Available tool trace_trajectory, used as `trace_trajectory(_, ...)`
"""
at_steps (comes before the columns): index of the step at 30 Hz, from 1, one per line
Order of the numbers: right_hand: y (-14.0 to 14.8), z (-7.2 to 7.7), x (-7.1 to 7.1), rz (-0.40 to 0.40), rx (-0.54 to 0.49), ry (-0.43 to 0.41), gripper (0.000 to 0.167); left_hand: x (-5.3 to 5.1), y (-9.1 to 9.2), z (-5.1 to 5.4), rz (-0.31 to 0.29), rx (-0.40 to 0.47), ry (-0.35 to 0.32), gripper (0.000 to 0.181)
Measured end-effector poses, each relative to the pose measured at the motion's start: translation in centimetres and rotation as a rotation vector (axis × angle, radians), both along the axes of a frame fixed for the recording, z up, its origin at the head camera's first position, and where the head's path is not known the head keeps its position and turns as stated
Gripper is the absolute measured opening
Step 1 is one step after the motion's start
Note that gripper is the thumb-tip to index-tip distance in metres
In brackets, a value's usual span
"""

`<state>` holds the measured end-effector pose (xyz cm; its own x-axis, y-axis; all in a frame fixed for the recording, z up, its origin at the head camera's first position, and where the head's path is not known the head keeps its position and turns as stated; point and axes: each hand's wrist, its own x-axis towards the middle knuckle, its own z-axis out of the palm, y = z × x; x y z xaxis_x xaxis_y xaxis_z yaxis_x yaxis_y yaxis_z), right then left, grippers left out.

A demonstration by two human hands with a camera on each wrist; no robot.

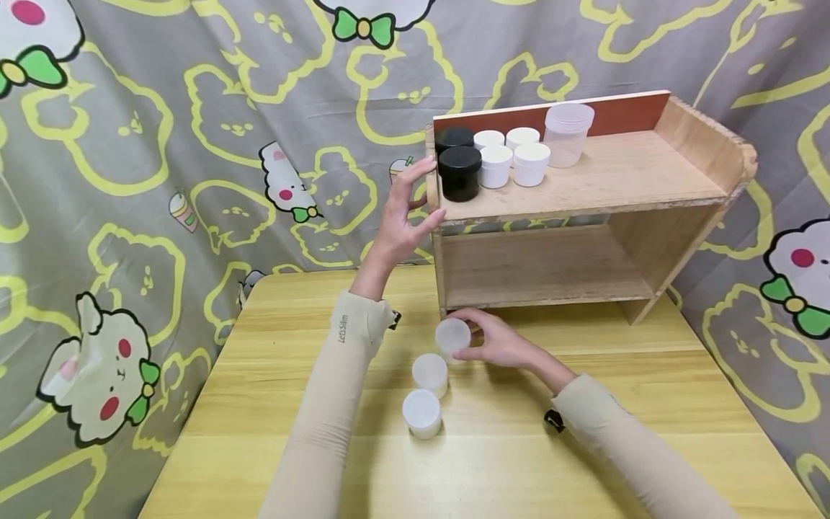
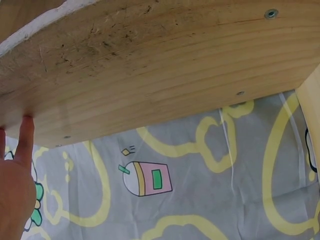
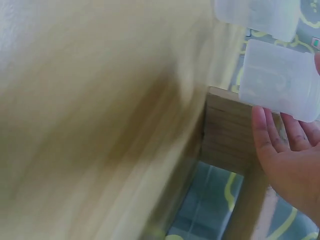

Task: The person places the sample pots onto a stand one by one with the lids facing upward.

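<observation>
Beside our right hand [image 1: 498, 342], grasping one translucent jar [image 1: 453, 336], we had two pale jars [image 1: 422, 412] left; our left hand [image 1: 400, 225], unclenched, touched the shelf [image 1: 635, 169], already bearing seven containers [image 1: 496, 167].

Upper shelf [image 1: 642, 162]: free lane from the front, between tall cup [image 1: 567, 144] and right panel [image 1: 707, 148]. Left end blocked: black jars [image 1: 460, 176] and white jars [image 1: 532, 166] packed close. Lower shelf [image 1: 545, 263]: front open, upper board caps the height. Left grip [image 1: 400, 216] against left panel [image 1: 439, 267] obstructs that side. Counter [image 1: 506, 468]: near cup [image 1: 422, 414] and middle cup [image 1: 430, 375] obstruct front-left of right grip [image 1: 496, 340]; wide room beyond right sleeve [image 1: 622, 425].
</observation>
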<state>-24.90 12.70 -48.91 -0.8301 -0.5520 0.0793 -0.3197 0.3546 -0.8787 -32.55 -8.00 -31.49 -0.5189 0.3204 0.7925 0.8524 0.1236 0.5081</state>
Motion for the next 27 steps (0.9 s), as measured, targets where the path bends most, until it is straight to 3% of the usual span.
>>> trace_trajectory(11, 1.3, 3.6, 0.4, -0.031, 0.014, 0.126, 0.065, 0.0, 0.0, 0.0, -0.006, -0.003, -0.006, 0.063)
trace_trajectory(27, 3.6, 9.7, 1.3, -0.163, -0.11, 0.192, 0.064, 0.1, 0.0, 0.0, 0.002, -0.007, -0.01, 0.063)
